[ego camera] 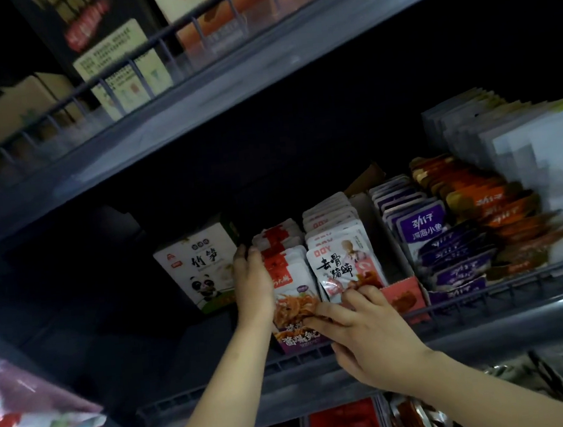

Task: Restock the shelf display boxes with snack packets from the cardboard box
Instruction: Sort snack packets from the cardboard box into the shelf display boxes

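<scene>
At the centre of the frame the left hand (252, 285) is pressing flat against the left side of a row of glossy red-and-white packets (287, 268), fingers curling over their top edges and holding them. The right hand (363, 329) is pinching the lower edge of the front packet, fingers bent against its slick printed film. The packets are standing upright in a purple display box (301, 340) on the grey metal shelf (489, 317) with a wire front rail. Just right, white pouches (343, 262) are filling a pink cardboard box (406, 296). Left of the hands a matte panda carton (199, 262) is standing.
</scene>
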